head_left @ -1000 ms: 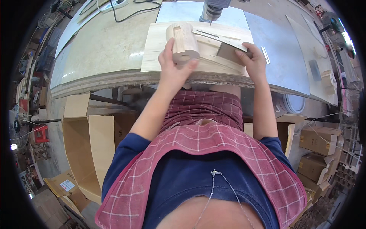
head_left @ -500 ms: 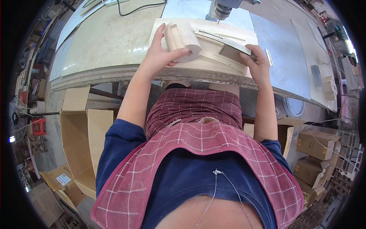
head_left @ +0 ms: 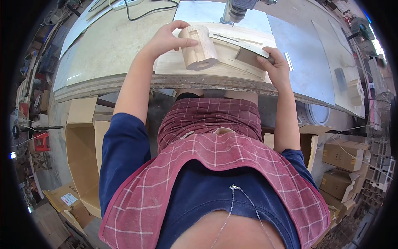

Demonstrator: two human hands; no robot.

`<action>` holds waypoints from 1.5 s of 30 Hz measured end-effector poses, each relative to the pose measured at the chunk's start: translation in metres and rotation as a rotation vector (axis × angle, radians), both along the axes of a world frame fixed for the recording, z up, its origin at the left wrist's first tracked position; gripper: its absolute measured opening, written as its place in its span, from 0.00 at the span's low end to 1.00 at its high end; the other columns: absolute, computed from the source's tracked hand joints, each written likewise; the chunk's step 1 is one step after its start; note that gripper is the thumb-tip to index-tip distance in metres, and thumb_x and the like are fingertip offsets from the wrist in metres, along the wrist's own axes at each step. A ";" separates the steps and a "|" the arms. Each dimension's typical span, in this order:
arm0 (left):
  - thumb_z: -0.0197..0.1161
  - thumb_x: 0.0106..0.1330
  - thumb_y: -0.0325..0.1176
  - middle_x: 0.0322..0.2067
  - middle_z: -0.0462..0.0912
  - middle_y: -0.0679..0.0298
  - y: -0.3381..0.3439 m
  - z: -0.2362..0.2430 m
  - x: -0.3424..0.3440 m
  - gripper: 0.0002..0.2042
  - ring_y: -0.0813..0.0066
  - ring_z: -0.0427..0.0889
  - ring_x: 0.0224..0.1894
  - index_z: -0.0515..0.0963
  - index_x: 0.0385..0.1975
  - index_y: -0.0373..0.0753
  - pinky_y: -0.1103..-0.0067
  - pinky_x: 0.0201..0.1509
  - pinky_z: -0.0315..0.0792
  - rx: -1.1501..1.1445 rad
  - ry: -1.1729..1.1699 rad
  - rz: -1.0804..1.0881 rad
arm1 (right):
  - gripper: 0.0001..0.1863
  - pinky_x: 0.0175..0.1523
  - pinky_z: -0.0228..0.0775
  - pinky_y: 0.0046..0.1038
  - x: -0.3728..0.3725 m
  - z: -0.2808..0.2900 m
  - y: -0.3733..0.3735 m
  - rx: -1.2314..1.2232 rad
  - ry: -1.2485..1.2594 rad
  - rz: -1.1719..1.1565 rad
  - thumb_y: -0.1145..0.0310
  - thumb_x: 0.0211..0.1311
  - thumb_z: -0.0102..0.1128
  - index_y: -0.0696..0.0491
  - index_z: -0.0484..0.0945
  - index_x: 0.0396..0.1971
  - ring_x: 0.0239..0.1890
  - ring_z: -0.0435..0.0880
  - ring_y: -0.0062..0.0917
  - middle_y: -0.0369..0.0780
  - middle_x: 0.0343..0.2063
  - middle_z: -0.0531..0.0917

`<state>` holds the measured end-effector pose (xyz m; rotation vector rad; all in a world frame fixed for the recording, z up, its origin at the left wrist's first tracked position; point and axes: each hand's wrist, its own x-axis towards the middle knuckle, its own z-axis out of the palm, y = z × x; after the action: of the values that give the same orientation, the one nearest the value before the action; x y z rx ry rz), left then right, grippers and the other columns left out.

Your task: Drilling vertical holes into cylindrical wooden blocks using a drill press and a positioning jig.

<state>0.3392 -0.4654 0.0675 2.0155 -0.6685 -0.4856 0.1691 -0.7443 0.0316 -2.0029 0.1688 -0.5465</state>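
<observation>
My left hand (head_left: 168, 40) is closed on a pale wooden cylinder (head_left: 204, 51), its thumb across the front and its fingers around the upper back. A recessed slot runs down the cylinder's side, and a shaped opening shows in its lower end. At the right, my right hand (head_left: 274, 65) grips one end of a slim metal-faced bar (head_left: 244, 45) with slots along it. A flat grey-brown plate (head_left: 248, 57) sits under the bar near my fingers. The bar's far end points at the cylinder's upper right side; whether they touch I cannot tell.
A drill chuck with a thin bit (head_left: 237, 15) hangs over the back of the bench. Pale boards (head_left: 174, 62) lie beneath my hands. A black cable (head_left: 145, 16) curls at the back left. Open cardboard boxes (head_left: 83, 153) stand below on the left.
My left hand has shifted its hold higher and turned the cylinder more upright, its slot now facing nearer me. The right hand and the bar have hardly moved.
</observation>
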 end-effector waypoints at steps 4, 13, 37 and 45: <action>0.73 0.38 0.48 0.39 0.78 0.60 -0.005 0.012 0.005 0.34 0.76 0.76 0.33 0.74 0.47 0.37 0.82 0.28 0.67 0.085 -0.049 -0.045 | 0.13 0.39 0.66 0.17 0.000 -0.001 -0.001 -0.009 0.019 -0.010 0.75 0.50 0.65 0.57 0.76 0.37 0.32 0.72 0.14 0.32 0.33 0.75; 0.71 0.46 0.45 0.36 0.79 0.55 0.027 -0.011 -0.007 0.33 0.75 0.76 0.33 0.71 0.52 0.36 0.83 0.31 0.66 0.040 0.111 -0.084 | 0.14 0.39 0.66 0.17 0.002 -0.005 -0.010 0.077 0.031 0.024 0.74 0.50 0.66 0.56 0.77 0.38 0.33 0.72 0.15 0.32 0.32 0.77; 0.69 0.48 0.44 0.37 0.78 0.51 0.008 -0.019 -0.045 0.33 0.69 0.79 0.32 0.69 0.51 0.28 0.77 0.29 0.72 -0.296 0.285 0.474 | 0.14 0.41 0.67 0.19 0.001 -0.006 -0.036 0.156 0.129 0.130 0.73 0.53 0.63 0.55 0.77 0.42 0.35 0.74 0.14 0.31 0.32 0.79; 0.64 0.54 0.48 0.35 0.78 0.54 -0.018 -0.032 -0.050 0.30 0.75 0.76 0.28 0.70 0.50 0.29 0.79 0.29 0.69 -0.367 0.233 0.427 | 0.13 0.41 0.66 0.18 -0.002 -0.002 -0.029 0.152 0.117 0.094 0.73 0.51 0.66 0.53 0.78 0.39 0.35 0.72 0.14 0.30 0.30 0.77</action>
<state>0.2892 -0.4836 0.0354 1.6570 -0.1575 -0.3072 0.1674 -0.7731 0.0291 -1.8851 0.1816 -0.3468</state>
